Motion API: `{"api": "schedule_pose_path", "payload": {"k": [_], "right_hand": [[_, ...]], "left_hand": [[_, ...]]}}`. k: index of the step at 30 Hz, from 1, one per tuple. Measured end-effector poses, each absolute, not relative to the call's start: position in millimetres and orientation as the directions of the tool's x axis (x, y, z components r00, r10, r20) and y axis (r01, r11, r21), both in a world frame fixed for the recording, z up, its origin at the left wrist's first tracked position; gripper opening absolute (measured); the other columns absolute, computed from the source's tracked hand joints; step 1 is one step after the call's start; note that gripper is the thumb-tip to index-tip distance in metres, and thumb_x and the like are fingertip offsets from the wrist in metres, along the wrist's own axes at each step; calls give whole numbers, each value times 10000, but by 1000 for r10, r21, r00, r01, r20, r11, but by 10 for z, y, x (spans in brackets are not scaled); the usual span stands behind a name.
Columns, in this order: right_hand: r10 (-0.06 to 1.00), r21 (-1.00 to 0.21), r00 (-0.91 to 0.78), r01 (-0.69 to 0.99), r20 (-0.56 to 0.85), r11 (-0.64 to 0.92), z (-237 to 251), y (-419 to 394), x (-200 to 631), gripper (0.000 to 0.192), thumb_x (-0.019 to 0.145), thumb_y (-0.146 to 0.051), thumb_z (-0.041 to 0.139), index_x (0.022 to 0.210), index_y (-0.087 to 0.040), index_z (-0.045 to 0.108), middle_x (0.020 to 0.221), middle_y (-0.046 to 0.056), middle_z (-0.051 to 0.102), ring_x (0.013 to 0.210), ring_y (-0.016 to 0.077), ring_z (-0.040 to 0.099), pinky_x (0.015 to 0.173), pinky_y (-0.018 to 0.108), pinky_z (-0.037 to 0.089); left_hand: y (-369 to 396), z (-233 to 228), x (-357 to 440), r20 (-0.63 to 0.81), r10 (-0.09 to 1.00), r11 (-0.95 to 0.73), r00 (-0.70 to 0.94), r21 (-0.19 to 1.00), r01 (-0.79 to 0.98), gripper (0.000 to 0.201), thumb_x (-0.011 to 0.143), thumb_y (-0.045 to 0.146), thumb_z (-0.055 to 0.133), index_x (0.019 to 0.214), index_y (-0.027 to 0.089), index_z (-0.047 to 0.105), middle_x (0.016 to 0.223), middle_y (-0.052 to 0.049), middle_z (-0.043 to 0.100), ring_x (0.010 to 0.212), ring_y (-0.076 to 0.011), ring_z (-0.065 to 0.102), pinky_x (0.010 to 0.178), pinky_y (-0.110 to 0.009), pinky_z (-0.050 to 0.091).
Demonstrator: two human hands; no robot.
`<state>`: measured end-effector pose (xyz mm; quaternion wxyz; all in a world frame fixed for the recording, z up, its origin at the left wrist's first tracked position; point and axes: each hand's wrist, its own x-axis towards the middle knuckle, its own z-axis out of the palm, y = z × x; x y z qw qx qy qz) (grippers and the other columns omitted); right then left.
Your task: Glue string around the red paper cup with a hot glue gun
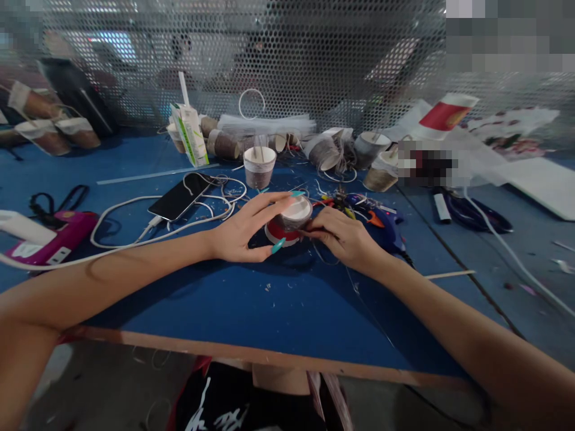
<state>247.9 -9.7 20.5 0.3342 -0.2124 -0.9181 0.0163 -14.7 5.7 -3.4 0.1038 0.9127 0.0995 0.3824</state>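
A paper cup (290, 226) is positioned at the centre of the frame, on a blue table (251, 311). Its upper part is wrapped in grey material; a red band is exposed below, and a white edge is visible at the bottom. A white circular end is directed upward; whether it is the mouth or the base cannot be determined.

The cup is gripped by the left hand (238, 230): the fingers are extended over the upper edge, and the thumb is placed at the lower left side. At the right side of the cup, the thumb and forefinger of the right hand (345, 239) are closed in a pinch on a thin cord (305, 233). The remaining fingers are curled.

A blue glue gun (392, 230) with an orange trigger is located right of centre, just beyond the right hand. A thin wooden stick (449, 275) is laid near the right forearm. At left of centre, a smartphone (179, 197) is connected to a white cable (112, 218). A magenta tool (63, 236) is placed at the far left.

A wrapped cup (259, 170) is stood upright above the hands. To its left, a drink carton (193, 137) is fitted with a straw (183, 88). A red-and-white cup (444, 118) is tilted at the upper right. The background is formed by a perforated metal screen (291, 54).
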Motion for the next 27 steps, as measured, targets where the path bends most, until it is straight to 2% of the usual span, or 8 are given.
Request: {"api": "schedule_pose_path", "payload": {"k": [5, 11, 15, 17, 20, 27], "right_hand": [[442, -224, -697, 386, 565, 895, 229, -118, 2467, 141, 991, -196, 482, 888, -209, 577, 781, 53, 641, 750, 185, 599, 664, 322, 510], [435, -242, -722, 362, 539, 900, 243, -100, 2531, 66, 967, -257, 522, 948, -213, 568, 844, 60, 659, 795, 198, 603, 715, 345, 496], [422, -214, -704, 368, 572, 905, 233, -104, 2554, 242, 899, -420, 571, 1027, -215, 556, 872, 65, 645, 789, 220, 589, 726, 384, 479], [473, -210, -673, 437, 569, 875, 230, -128, 2519, 302, 859, -489, 628, 969, -219, 552, 827, 53, 633, 753, 215, 576, 709, 378, 471], [543, -230, -606, 518, 581, 824, 222, -163, 2442, 303, 903, -509, 617, 866, -222, 526, 776, 41, 621, 704, 192, 566, 659, 338, 452], [485, -156, -590, 519, 646, 840, 191, -142, 2388, 306, 987, -486, 501, 829, -224, 490, 737, 31, 604, 664, 179, 556, 618, 314, 430]], "left_hand": [[52, -36, -123, 678, 292, -954, 674, 258, 154, 724, 949, 379, 526, 1585, 291, 191, 1548, -167, 388, 1424, -330, 414, 1140, -564, 400], [74, -43, -151, 686, 262, -962, 679, 241, 128, 724, 965, 376, 492, 1599, 268, 161, 1558, -172, 382, 1431, -328, 405, 1157, -532, 386], [82, -58, -157, 677, 264, -961, 688, 248, 125, 737, 966, 410, 477, 1605, 262, 140, 1566, -174, 372, 1446, -334, 384, 1169, -541, 370], [82, -61, -156, 674, 271, -958, 687, 260, 123, 724, 971, 402, 468, 1604, 271, 143, 1574, -166, 364, 1450, -335, 379, 1168, -546, 368], [81, -51, -156, 678, 270, -955, 683, 280, 99, 706, 977, 399, 455, 1603, 279, 151, 1583, -158, 354, 1445, -335, 386, 1170, -547, 364], [111, -14, -181, 655, 229, -951, 720, 310, 20, 758, 948, 497, 452, 1605, 259, 158, 1587, -174, 328, 1465, -376, 338, 1179, -585, 326]]}}
